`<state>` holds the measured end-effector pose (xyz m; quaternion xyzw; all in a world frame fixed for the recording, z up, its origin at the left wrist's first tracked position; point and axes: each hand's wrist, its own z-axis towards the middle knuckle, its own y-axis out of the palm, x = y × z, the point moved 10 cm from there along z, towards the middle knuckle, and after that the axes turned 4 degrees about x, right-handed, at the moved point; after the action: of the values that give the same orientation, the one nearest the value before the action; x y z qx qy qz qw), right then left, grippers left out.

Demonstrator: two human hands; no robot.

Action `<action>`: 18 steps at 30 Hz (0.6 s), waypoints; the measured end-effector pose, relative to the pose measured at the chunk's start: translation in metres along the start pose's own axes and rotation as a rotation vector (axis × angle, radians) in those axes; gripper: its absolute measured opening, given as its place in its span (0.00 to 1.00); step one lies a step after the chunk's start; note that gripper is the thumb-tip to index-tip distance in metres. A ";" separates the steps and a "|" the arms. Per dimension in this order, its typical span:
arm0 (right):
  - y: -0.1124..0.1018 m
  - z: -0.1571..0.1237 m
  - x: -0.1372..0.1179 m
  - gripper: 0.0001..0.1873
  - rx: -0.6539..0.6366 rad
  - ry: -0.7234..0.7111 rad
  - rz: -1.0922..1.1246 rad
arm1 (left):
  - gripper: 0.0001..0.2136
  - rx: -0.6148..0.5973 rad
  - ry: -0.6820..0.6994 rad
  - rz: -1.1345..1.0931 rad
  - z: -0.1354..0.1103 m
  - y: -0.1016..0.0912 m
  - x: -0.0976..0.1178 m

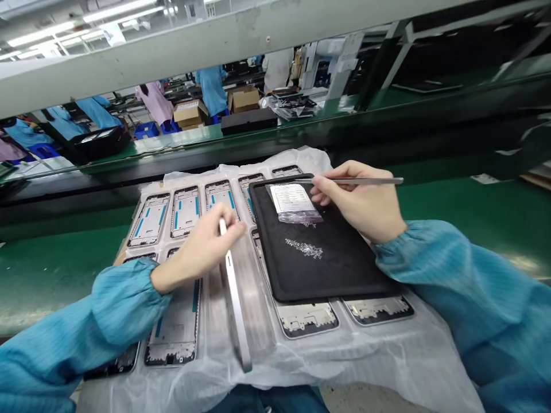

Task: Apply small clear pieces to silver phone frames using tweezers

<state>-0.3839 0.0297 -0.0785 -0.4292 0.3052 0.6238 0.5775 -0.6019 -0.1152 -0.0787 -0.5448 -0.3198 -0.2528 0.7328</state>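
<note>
My left hand (210, 238) is closed around the upper end of a phone frame (236, 304), which stands on edge with its silvery side facing me. In my right hand (361, 198) is a pair of metal tweezers (344, 181), pinched and pointing left over a black tray (340, 281). A clear bag with a white label (293, 199) lies on that tray, just left of the tweezers. Nearer to me on the tray is a small pile of tiny clear parts (305, 248). The tray rests on top of several phone frames.
More phone frames (186, 211) with blue strips lie in rows in a plastic-covered holder (370, 350). A green bench (465, 201) runs on both sides. Beyond a dark rail are cardboard boxes (243, 98), a black box (249, 121) and several people in work coats.
</note>
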 end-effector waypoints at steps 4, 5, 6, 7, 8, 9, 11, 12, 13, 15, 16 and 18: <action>-0.022 -0.017 -0.017 0.32 -0.073 0.003 -0.133 | 0.10 0.052 -0.012 -0.396 -0.005 -0.014 -0.016; -0.027 -0.023 -0.019 0.33 -0.098 0.006 -0.176 | 0.09 0.002 -0.042 -0.419 -0.007 -0.009 -0.024; -0.031 -0.028 -0.018 0.34 -0.130 0.013 -0.211 | 0.09 -0.048 -0.064 -0.404 -0.011 -0.003 -0.030; -0.034 -0.033 -0.016 0.34 -0.164 0.024 -0.235 | 0.09 -0.091 -0.071 -0.360 -0.015 0.002 -0.035; -0.036 -0.037 -0.013 0.34 -0.194 0.038 -0.247 | 0.10 -0.118 -0.058 -0.296 -0.019 0.005 -0.037; -0.038 -0.040 -0.010 0.33 -0.214 0.052 -0.248 | 0.11 -0.126 -0.031 -0.220 -0.023 0.006 -0.037; -0.041 -0.042 -0.003 0.33 -0.218 0.081 -0.227 | 0.14 -0.118 0.025 -0.059 -0.028 0.005 -0.034; -0.041 -0.042 0.000 0.33 -0.214 0.095 -0.218 | 0.16 -0.108 0.047 0.018 -0.030 0.003 -0.032; -0.040 -0.041 0.003 0.33 -0.219 0.111 -0.215 | 0.16 -0.099 0.065 0.092 -0.031 0.001 -0.030; -0.037 -0.040 0.007 0.34 -0.240 0.143 -0.218 | 0.15 -0.076 0.100 0.209 -0.033 -0.004 -0.027; -0.036 -0.039 0.009 0.34 -0.248 0.153 -0.224 | 0.15 -0.065 0.117 0.247 -0.033 -0.006 -0.025; -0.033 -0.038 0.010 0.35 -0.263 0.165 -0.231 | 0.16 -0.051 0.141 0.298 -0.033 -0.011 -0.024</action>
<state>-0.3438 0.0059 -0.1007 -0.5829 0.2160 0.5506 0.5572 -0.6195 -0.1494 -0.0966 -0.5857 -0.1768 -0.1871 0.7686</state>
